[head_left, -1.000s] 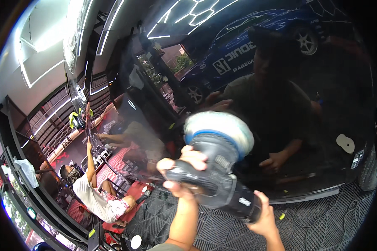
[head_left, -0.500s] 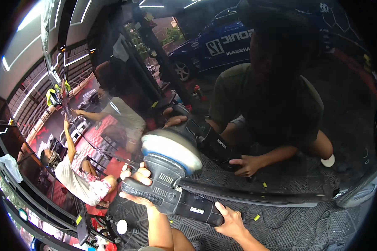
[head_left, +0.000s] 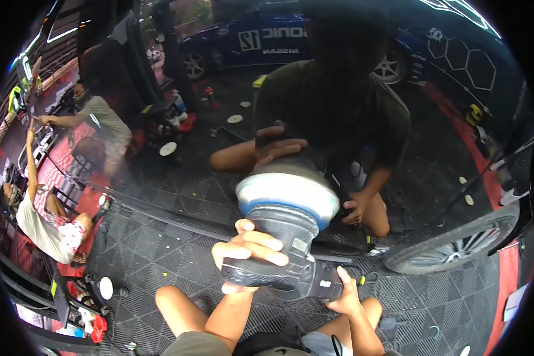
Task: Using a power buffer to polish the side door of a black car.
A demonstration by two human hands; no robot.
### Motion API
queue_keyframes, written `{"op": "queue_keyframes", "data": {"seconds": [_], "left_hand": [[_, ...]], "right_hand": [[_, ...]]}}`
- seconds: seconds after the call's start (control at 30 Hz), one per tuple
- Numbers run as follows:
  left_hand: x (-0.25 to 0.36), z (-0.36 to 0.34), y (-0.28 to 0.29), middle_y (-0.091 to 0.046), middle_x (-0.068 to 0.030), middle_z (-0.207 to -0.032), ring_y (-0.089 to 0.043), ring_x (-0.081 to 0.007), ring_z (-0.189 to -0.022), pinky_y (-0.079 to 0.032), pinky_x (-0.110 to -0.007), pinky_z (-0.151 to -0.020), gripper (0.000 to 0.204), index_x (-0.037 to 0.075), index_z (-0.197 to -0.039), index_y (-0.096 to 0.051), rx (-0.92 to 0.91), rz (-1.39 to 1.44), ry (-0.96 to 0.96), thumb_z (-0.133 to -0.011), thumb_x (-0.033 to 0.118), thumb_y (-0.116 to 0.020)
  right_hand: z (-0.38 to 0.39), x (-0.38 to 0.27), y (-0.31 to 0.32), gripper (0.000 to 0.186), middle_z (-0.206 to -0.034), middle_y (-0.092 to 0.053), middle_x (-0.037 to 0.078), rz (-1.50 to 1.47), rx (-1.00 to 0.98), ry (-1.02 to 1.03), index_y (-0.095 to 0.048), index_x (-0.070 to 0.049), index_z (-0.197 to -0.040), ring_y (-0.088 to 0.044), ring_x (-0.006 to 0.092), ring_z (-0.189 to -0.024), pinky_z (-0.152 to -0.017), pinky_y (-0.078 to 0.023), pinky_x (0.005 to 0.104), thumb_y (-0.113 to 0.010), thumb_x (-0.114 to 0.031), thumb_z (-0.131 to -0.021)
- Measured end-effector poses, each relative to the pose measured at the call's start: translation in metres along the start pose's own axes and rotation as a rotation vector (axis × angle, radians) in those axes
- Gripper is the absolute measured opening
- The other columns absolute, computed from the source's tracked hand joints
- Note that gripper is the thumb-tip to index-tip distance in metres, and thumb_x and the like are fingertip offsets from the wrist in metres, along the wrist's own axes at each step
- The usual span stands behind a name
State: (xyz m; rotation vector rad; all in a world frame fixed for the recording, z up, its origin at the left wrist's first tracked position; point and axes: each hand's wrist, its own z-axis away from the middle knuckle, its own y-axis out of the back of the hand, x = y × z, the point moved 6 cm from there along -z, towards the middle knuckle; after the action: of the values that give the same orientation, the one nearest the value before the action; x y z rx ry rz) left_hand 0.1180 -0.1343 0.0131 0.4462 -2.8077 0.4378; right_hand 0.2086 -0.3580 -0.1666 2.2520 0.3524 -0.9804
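A black polisher (head_left: pixel 288 231) with a thick white pad (head_left: pixel 288 191) and a blue backing edge is held in both my hands. The pad's face is turned against the glossy black car door panel (head_left: pixel 190 139); its rim looks blurred. My left hand (head_left: pixel 249 252) is closed round the front grip behind the pad, with the fingers over the top. Around the rear end of the body my right hand (head_left: pixel 347 295) is closed, thumb on top. My arms, a blue race car and the workshop show as reflections in the panel.
At the left another person (head_left: pixel 44 222) sits low, one arm raised to the bodywork. A car wheel (head_left: pixel 457 243) stands on the right. A low black stand with bottles (head_left: pixel 92 323) and a round white pad (head_left: pixel 106 288) are at lower left. Dark ribbed tiles (head_left: pixel 142 249) form the floor.
The view has swung to the right, bringing the wheel and more floor in. The polisher has moved rightward along the panel, still in both my hands. The other person keeps an arm raised.
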Motion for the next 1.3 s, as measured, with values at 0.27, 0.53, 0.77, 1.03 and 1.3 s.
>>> {"op": "queue_keyframes", "data": {"seconds": [0.27,0.53,0.77,1.03,1.3], "left_hand": [[-0.013,0.002,-0.129,-0.072,-0.0118,-0.101,-0.066,-0.0255,-0.101,-0.032,-0.035,-0.095,0.060,0.003,-0.111,-0.060,-0.319,-0.004,0.072,-0.084,0.056,-0.059],[-0.009,-0.010,-0.210,-0.066,-0.0099,-0.106,-0.063,-0.0238,-0.102,-0.034,-0.040,-0.096,0.055,0.005,-0.114,-0.058,-0.292,-0.008,-0.008,-0.083,0.050,-0.063],[0.008,-0.038,-0.122,-0.067,-0.0072,-0.101,-0.063,-0.0227,-0.096,-0.031,-0.040,-0.097,0.055,0.005,-0.114,-0.057,-0.186,0.074,-0.002,-0.084,0.051,-0.059],[0.035,-0.054,0.045,-0.071,-0.0144,-0.093,-0.067,-0.0218,-0.091,-0.030,-0.035,-0.099,0.059,0.000,-0.113,-0.057,0.000,0.109,-0.022,-0.086,0.053,-0.057],[0.040,-0.086,0.141,-0.070,-0.0178,-0.095,-0.067,-0.0258,-0.087,-0.032,-0.038,-0.098,0.065,-0.003,-0.110,-0.058,-0.075,0.017,-0.079,-0.080,0.054,-0.064]], "right_hand": [[0.061,0.048,0.080,0.097,-0.137,-0.041,0.016,-0.387,0.107,-0.233,-0.024,-0.010,-0.142,-0.046,0.0301,-0.123,-0.102,-0.040,0.0449,-0.082,-0.011,-0.064],[0.095,0.053,0.150,0.094,-0.130,-0.044,0.016,-0.116,0.107,-0.394,-0.028,-0.005,-0.139,-0.048,0.0275,-0.116,-0.097,-0.042,0.0416,-0.082,-0.013,-0.063],[0.059,0.030,0.119,0.091,-0.124,-0.047,0.016,0.142,0.026,-0.231,-0.031,0.000,-0.136,-0.049,0.0253,-0.110,-0.093,-0.043,0.0388,-0.083,-0.014,-0.062],[-0.035,-0.042,-0.026,0.109,-0.142,-0.031,0.017,-0.074,0.025,-0.138,-0.015,-0.002,-0.146,-0.033,0.0302,-0.132,-0.110,-0.027,0.0428,-0.072,-0.008,-0.054],[-0.083,-0.071,-0.113,0.113,-0.144,-0.032,0.019,-0.241,-0.024,-0.222,-0.015,-0.001,-0.147,-0.035,0.0311,-0.134,-0.109,-0.032,0.0424,-0.069,0.001,-0.047]]}}
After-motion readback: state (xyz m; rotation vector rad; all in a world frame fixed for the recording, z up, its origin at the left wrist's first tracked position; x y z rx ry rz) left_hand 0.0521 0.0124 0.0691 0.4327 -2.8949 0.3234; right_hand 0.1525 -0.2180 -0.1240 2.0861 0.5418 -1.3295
